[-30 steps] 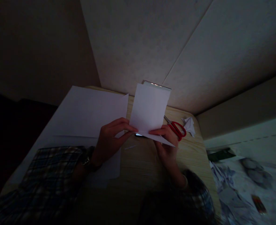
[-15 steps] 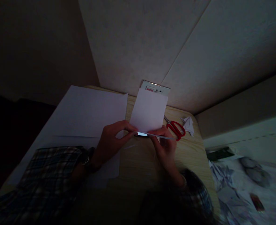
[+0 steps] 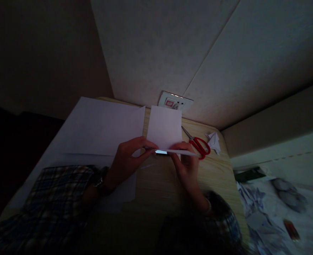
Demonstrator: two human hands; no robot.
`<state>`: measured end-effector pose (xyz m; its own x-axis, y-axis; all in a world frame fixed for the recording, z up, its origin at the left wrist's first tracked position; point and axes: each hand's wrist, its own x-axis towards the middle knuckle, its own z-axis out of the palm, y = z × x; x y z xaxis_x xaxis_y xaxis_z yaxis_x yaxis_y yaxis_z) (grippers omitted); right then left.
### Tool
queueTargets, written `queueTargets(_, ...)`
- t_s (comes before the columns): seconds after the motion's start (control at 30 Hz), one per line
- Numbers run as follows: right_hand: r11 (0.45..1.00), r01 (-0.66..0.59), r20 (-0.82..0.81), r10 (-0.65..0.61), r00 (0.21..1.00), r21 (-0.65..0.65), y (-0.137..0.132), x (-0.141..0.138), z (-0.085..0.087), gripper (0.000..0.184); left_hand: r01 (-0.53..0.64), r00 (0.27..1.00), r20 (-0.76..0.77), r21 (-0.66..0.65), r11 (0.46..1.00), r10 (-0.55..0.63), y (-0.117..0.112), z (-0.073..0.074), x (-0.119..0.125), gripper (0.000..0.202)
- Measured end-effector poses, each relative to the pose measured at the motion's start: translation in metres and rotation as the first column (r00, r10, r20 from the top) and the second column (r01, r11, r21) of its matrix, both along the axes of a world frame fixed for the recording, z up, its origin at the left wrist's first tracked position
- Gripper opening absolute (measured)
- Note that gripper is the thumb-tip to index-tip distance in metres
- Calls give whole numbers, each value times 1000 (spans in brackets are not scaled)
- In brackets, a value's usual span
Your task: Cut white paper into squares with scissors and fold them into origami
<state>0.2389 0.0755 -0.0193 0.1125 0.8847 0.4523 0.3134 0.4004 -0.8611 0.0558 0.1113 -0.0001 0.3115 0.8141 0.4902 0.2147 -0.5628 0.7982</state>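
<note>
Head view: we pinch a small white sheet of paper (image 3: 164,127) at its folded near edge. Our left hand (image 3: 127,159) and right hand (image 3: 185,161) both grip it, beside red scissors (image 3: 197,144).

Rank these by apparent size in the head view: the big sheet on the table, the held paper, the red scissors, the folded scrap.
1. big sheet
2. held paper
3. red scissors, longer but thinner than the scrap, so these last two are close
4. folded scrap

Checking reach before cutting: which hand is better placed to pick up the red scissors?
Probably the right: the right hand pinches the paper just beside the scissors, while the left hand holds its opposite side.
</note>
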Motion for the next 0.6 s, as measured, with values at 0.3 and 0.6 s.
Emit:
queueTargets(0.3,981,-1,-333,-65,941,-195,3,-13,9,55,-41,999,-22,-75,996,40,-2,0,0,7)
queueTargets(0.6,887,-116,-395,-78,915,-446,1,-19,7,16,2,983,176,-270,963,47,-11,-9,5,41)
